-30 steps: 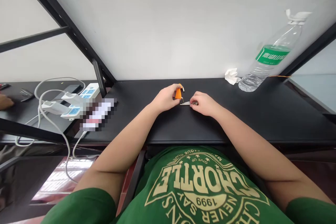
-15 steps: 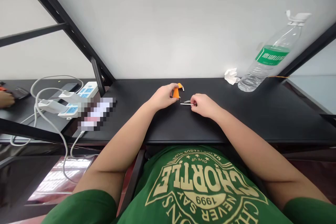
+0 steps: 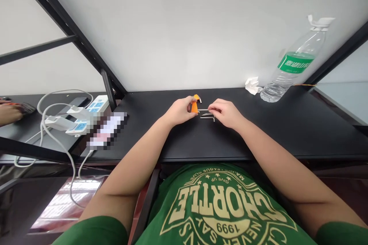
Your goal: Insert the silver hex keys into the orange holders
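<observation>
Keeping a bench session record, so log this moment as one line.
left hand: grips orange-handled tool | right hand: holds thin metal pieces | surface: black desk

White wall (image 3: 184, 30) behind a black-topped bench (image 3: 287, 134) on a black metal frame (image 3: 67, 26). Polished floor (image 3: 61, 203) below, glossy, showing a bright patch of reflected light.

Setting: shared indoor workroom, workshop-like (possibly a lab) | Evidence: black workbench (image 3: 207, 141), black steel frame (image 3: 66, 23), power strip (image 3: 97, 104), co-worker's hand (image 3: 8, 114) at adjoining bench (image 3: 17, 141)
</observation>
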`<act>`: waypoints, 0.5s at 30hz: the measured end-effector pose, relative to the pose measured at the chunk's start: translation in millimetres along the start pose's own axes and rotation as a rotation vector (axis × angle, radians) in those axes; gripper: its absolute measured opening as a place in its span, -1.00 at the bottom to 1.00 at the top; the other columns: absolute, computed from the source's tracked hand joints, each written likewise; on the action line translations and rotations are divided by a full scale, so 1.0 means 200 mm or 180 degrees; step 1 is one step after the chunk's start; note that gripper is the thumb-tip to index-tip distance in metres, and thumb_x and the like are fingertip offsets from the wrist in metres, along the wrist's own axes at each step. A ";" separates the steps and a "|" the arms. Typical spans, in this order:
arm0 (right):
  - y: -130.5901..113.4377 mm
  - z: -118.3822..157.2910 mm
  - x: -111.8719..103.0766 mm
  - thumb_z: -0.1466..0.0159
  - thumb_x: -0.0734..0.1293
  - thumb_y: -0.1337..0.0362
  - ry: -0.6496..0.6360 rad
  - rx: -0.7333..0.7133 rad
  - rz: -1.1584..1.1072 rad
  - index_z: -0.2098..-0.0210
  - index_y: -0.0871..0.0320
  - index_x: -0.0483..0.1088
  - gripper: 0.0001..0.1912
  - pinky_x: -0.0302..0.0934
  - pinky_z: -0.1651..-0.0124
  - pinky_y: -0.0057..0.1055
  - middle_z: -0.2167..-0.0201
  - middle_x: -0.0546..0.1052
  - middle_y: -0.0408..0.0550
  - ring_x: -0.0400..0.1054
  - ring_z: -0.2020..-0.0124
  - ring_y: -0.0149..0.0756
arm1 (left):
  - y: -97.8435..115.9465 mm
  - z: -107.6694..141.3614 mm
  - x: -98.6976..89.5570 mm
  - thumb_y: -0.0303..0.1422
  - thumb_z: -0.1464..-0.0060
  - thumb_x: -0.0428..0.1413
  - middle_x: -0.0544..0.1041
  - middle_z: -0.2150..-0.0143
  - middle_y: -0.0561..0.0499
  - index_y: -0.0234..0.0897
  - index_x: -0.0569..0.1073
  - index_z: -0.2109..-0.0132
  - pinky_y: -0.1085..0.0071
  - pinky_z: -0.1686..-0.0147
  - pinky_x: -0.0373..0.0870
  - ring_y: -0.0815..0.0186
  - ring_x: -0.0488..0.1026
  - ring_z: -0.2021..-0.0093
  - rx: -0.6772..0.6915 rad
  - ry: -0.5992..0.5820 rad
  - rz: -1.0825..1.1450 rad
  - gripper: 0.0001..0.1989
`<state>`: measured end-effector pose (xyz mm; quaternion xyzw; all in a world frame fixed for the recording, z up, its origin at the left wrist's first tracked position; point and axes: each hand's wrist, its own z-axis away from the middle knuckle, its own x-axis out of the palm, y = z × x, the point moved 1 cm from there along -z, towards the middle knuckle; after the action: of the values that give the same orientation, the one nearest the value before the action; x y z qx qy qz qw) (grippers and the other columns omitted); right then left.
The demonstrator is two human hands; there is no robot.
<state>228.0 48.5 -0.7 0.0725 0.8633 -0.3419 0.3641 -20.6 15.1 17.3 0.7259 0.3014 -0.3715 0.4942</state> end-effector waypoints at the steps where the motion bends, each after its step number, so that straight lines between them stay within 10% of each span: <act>1: 0.00 0.00 0.00 -0.38 0.29 0.37 0.0023 -0.0065 0.0021 0.23 0.12 0.57 -0.81 0.26 0.21 -0.38 0.26 0.53 -0.03 0.39 0.31 -0.34 | 0.00 0.00 0.00 -0.26 0.00 0.29 0.58 0.21 0.04 -0.17 0.47 -0.14 0.34 0.19 0.45 0.27 0.52 0.26 0.0010 0.0012 0.0012 -0.48; 15: -0.01 0.01 -0.02 -0.43 0.25 0.34 0.0056 -0.0521 -0.0116 0.16 0.12 0.59 -0.76 0.34 0.24 -0.36 0.19 0.56 0.00 0.42 0.33 -0.36 | 0.01 0.01 0.01 -0.22 0.03 0.33 0.62 0.08 0.03 -0.16 0.49 -0.08 0.32 0.04 0.51 0.25 0.57 0.14 0.0144 0.0106 0.0385 -0.50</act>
<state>231.3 47.5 2.1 0.0299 0.8927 -0.2762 0.3548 -19.0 12.3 16.7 0.7598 0.2567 -0.3355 0.4942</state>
